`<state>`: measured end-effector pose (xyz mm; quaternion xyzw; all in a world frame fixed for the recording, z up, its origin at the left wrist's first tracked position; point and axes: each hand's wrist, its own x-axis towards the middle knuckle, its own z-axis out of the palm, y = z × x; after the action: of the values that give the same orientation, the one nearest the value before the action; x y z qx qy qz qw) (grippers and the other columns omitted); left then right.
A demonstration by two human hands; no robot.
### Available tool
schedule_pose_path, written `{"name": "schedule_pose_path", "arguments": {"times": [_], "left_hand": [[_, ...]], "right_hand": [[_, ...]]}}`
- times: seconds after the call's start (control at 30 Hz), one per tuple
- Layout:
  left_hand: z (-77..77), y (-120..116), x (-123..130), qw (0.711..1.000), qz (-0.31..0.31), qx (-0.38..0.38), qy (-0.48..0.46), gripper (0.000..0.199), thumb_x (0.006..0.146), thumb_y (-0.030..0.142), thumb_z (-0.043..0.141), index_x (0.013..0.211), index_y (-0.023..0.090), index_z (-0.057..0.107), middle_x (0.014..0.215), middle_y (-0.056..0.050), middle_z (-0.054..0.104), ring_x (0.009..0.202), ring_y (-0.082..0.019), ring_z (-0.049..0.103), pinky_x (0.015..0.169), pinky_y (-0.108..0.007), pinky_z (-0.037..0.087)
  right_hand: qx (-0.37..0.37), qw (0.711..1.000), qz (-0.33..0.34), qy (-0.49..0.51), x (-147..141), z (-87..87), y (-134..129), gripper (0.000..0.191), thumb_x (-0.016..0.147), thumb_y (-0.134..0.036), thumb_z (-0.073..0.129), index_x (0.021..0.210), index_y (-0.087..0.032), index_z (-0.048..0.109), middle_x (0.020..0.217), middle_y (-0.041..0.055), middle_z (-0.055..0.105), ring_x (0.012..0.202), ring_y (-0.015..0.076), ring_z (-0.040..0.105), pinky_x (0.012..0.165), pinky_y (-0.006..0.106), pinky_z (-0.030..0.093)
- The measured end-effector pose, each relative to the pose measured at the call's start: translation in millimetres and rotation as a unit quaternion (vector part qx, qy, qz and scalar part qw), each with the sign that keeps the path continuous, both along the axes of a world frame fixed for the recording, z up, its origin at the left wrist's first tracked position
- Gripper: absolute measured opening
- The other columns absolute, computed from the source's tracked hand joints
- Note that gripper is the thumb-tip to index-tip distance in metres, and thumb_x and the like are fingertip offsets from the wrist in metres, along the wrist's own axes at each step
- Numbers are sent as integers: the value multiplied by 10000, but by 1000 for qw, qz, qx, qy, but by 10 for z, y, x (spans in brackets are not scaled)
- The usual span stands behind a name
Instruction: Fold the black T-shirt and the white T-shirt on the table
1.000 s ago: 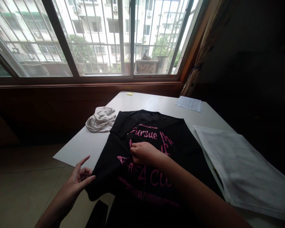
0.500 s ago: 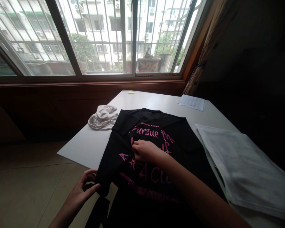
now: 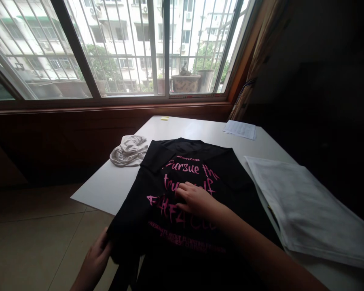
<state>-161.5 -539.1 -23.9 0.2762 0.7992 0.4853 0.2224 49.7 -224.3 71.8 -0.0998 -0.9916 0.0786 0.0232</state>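
Note:
A black T-shirt [image 3: 188, 210] with pink lettering lies spread over the white table [image 3: 106, 190], its lower part hanging past the near edge. On the lettering rests my right hand [image 3: 194, 198], its fingers curled against the cloth, seemingly pinching a bit of it. My left hand [image 3: 98, 250] is at the shirt's lower left edge, with its fingers closed on the black fabric and the fingertips partly hidden by it. The sleeves lie folded inward over the chest.
A crumpled pale cloth [image 3: 129, 150] sits left of the shirt. On the right lies a white cloth-like cover [image 3: 309, 210]. Papers [image 3: 240, 129] and a small yellow item [image 3: 164, 118] are near the far edge. A barred window [image 3: 121, 52] stands behind.
My left hand, open beside the shirt's edge before, has closed on the fabric and moved slightly left and down. My right hand has shifted a little right. The view has moved slightly.

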Motion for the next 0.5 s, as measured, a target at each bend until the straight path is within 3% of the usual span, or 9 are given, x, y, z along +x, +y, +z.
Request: {"name": "schedule_pose_path", "arguments": {"times": [0.1, 0.2, 0.33, 0.5], "left_hand": [[177, -172, -134, 995, -17, -5, -100, 570, 816, 721, 634, 1116, 242, 706, 1018, -58, 751, 1004, -337, 702, 807, -406, 609], [275, -354, -245, 972, -80, -39, -219, 529, 807, 667, 694, 1140, 257, 725, 1097, -58, 756, 1049, -348, 700, 882, -455, 601], [206, -510, -369, 948, -119, -94, -279, 653, 656, 607, 840, 1203, 264, 744, 1264, -70, 728, 1257, -411, 611, 1063, -554, 509], [108, -428, -327, 942, -142, -120, -281, 623, 600, 583, 863, 1145, 295, 773, 1209, -50, 755, 1210, -415, 643, 1087, -568, 481]], "right_hand": [[-20, 1000, -3, -19, 302, 24, 39, 171, 875, -336, 737, 974, -214, 667, 1081, 50, 647, 987, 213, 613, 825, 302, 493], [-30, 998, -35, -45, 533, 12, 23, 79, 876, -277, 708, 898, -217, 661, 1016, 27, 659, 892, 184, 638, 714, 265, 467], [-12, 996, -56, -68, 626, -24, -69, 46, 902, -206, 617, 872, -200, 651, 956, 35, 673, 803, 162, 648, 658, 254, 437], [5, 996, -66, -60, 661, 0, -45, 79, 900, -216, 607, 840, -200, 656, 934, 36, 684, 779, 161, 650, 633, 250, 420]]}}
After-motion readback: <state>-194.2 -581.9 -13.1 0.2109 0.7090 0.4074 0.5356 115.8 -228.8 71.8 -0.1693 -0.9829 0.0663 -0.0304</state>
